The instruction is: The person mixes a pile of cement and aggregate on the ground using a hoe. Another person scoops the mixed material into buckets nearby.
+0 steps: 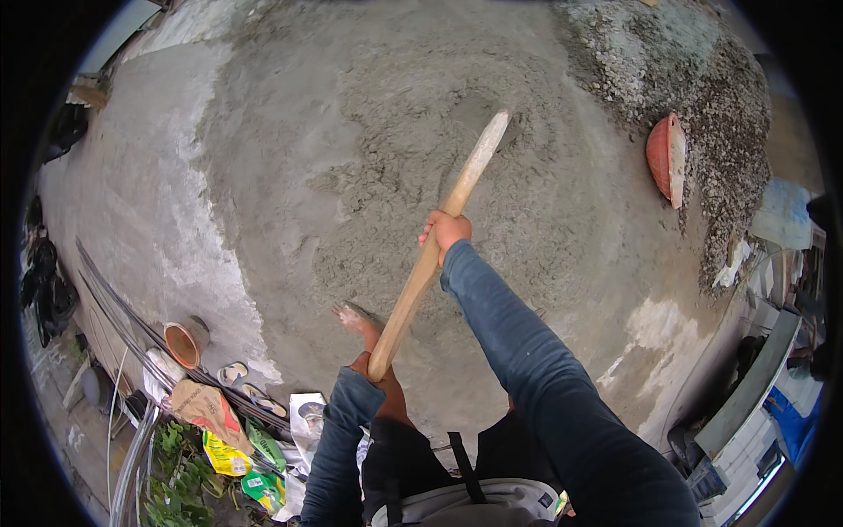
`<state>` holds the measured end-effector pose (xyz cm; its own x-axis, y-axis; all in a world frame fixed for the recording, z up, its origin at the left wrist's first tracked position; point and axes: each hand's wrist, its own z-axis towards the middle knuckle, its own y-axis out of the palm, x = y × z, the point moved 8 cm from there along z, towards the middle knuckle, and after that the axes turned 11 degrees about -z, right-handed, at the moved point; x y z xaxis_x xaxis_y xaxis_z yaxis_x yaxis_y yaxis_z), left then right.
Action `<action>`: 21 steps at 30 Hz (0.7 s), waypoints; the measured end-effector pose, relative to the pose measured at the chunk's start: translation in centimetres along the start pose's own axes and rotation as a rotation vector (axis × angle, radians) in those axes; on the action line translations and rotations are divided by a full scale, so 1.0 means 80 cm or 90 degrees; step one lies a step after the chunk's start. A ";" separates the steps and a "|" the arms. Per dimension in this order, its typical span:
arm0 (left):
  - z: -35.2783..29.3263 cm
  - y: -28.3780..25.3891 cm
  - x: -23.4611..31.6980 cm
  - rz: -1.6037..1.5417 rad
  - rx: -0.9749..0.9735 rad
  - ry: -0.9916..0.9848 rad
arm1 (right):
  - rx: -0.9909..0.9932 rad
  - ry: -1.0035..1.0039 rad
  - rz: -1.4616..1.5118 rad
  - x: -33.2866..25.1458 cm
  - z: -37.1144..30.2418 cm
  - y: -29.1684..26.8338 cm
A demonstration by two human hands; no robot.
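Several long dark rods [127, 309] curve along the left side of my view, past a round reddish-brown bucket [183, 343] tipped toward me. Just right of it lie a pair of pale sandals [232, 373], a crumpled brown paper sack [209, 408] and a bright yellow plastic bag [226, 451].

Next comes a bare, grey-smeared foot [353, 318] on the ground. Beside it I have the left hand [365, 362], closed around the butt of a long, pale-brown wooden handle [413, 294]; most of its fingers are hidden from me. The handle slants up and away to the right, and partway along it the right hand [446, 230] is wrapped tight, fingers curled over the wood. The handle's far, whitened end sits over the wet grey cement-like mix [386, 123]; I can't make out the tool's head there.

That mix covers most of the ground ahead. I judge the work to be partway: the broad band at left lies fairly smooth and damp, while the middle, around the tool, is lumpy and churned, so that patch looks like the part left to even out. How well it is blended underneath I can't tell.

Farther right, a shallow red-orange basket [660, 158] rests on its side against a loose heap of grey gravel [724, 123], which lies mostly apart from the smooth mix.
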<state>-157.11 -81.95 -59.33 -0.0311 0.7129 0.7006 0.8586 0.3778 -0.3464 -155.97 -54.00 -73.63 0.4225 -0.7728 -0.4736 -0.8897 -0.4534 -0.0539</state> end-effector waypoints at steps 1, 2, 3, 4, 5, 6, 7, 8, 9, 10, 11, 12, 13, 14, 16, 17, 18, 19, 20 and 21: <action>-0.033 -0.010 -0.017 0.011 -0.010 -0.051 | -0.006 0.017 0.009 0.028 -0.021 0.012; -0.062 -0.020 -0.025 0.031 0.006 -0.045 | -0.016 0.029 0.012 0.051 -0.043 0.022; -0.088 -0.023 -0.040 0.043 -0.003 -0.072 | -0.030 0.048 0.019 0.074 -0.064 0.030; -0.114 -0.029 -0.045 0.078 0.009 -0.042 | -0.048 0.069 0.023 0.098 -0.087 0.037; -0.141 -0.029 -0.059 0.068 0.005 -0.082 | -0.058 0.085 0.038 0.118 -0.110 0.039; -0.166 -0.030 -0.067 0.075 0.012 -0.094 | -0.069 0.109 0.046 0.138 -0.133 0.039; -0.192 -0.030 -0.075 0.083 0.014 -0.112 | -0.089 0.114 0.067 0.156 -0.155 0.042; -0.213 -0.029 -0.084 0.092 0.010 -0.142 | -0.099 0.133 0.077 0.174 -0.172 0.039; -0.230 -0.030 -0.089 0.092 -0.001 -0.148 | -0.116 0.133 0.104 0.190 -0.189 0.035; -0.245 -0.030 -0.093 0.093 -0.018 -0.167 | -0.124 0.143 0.124 0.206 -0.203 0.030; -0.252 -0.025 -0.104 0.111 -0.050 -0.233 | -0.136 0.158 0.137 0.218 -0.207 0.027; -0.250 -0.019 -0.096 0.077 -0.060 -0.185 | -0.140 0.160 0.146 0.223 -0.202 0.018; -0.243 -0.008 -0.092 0.063 -0.089 -0.186 | -0.145 0.169 0.152 0.226 -0.193 0.002; -0.229 0.004 -0.084 0.045 -0.113 -0.178 | -0.150 0.177 0.158 0.226 -0.182 -0.015; -0.184 0.045 -0.072 0.089 -0.144 -0.203 | -0.090 0.192 0.179 0.209 -0.133 -0.065; -0.160 0.061 -0.050 0.089 -0.119 -0.141 | -0.067 0.158 0.176 0.190 -0.107 -0.095; -0.135 0.084 -0.040 0.117 -0.141 -0.146 | -0.025 0.143 0.149 0.172 -0.085 -0.126; -0.111 0.100 -0.023 0.142 -0.136 -0.105 | -0.012 0.136 0.168 0.152 -0.067 -0.149; -0.092 0.118 -0.018 0.164 -0.154 -0.133 | 0.038 0.141 0.164 0.136 -0.052 -0.172; -0.071 0.130 -0.012 0.180 -0.159 -0.134 | 0.038 0.111 0.156 0.115 -0.038 -0.181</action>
<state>-145.27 -82.07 -60.06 0.1420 0.8822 0.4489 0.9450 0.0141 -0.3267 -138.67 -55.90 -74.49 0.2123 -0.9228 -0.3217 -0.9752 -0.2209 -0.0099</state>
